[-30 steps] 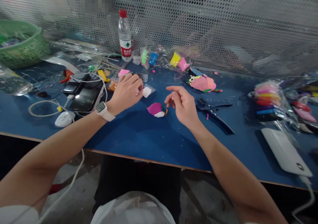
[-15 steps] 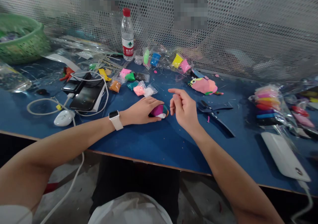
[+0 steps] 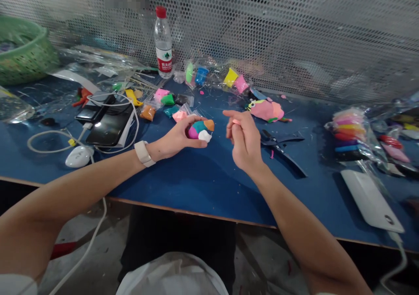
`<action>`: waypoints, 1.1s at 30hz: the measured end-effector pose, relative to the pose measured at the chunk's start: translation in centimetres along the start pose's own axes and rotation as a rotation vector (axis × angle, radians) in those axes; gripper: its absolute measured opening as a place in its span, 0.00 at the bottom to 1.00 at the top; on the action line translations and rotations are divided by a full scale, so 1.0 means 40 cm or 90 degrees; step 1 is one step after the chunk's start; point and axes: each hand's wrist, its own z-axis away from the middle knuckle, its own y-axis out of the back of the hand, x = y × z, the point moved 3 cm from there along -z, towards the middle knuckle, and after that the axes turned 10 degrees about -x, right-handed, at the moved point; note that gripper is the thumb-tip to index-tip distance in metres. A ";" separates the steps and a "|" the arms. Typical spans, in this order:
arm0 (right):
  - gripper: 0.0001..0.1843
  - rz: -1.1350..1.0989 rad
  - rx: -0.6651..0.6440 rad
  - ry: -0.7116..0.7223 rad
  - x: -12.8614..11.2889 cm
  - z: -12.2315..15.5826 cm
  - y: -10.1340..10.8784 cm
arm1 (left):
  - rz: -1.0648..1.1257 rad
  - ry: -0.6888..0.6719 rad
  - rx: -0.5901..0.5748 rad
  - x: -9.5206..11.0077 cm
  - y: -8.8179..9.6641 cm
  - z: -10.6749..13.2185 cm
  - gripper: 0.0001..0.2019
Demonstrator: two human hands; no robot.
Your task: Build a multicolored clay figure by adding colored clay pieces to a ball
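Your left hand point(image 3: 176, 137) just picked up and turned the clay piece point(image 3: 197, 128), so its patchwork end is exposed. It's centre, left of your right hand point(image 3: 242, 143); thumb and fingers wrap it. Rounded: purple, teal, orange, white. Right's half-curled, apparently pinching a coral bit point(image 3: 236, 121).

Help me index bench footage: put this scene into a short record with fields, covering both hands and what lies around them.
Left hand: holds a multicoloured clay-like piece, with purple, teal, orange and white parts
Right hand: appears to pinch a small coral-coloured bit
Hands touching: no
Right of right hand: dark shears, lying on the blue table
Beyond right hand: pink fish-like figure
Back of table: red-capped bottle, upright
Far left: green basket
Far right: white device with cable
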 end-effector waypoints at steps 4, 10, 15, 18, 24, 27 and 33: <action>0.17 -0.033 0.033 0.018 -0.018 0.006 -0.015 | 0.031 -0.023 -0.008 -0.001 -0.003 0.000 0.38; 0.18 0.030 0.054 0.031 -0.032 0.009 -0.004 | -0.067 -0.022 -0.018 0.017 0.000 0.003 0.40; 0.17 0.083 0.047 0.098 -0.054 -0.001 -0.002 | -0.159 -0.038 -0.006 0.028 0.005 0.004 0.35; 0.13 0.073 0.010 0.100 -0.054 -0.002 -0.011 | -0.191 -0.043 0.011 0.030 0.007 0.003 0.36; 0.13 0.029 -0.036 0.116 -0.038 0.001 -0.032 | -0.142 -0.032 0.014 0.031 0.004 0.003 0.39; 0.07 0.001 -0.023 0.083 -0.027 -0.001 -0.034 | -0.143 -0.029 0.011 0.031 0.004 0.003 0.38; 0.14 -0.080 -0.006 -0.025 -0.027 0.001 -0.031 | -0.160 -0.043 -0.007 0.034 0.004 0.004 0.37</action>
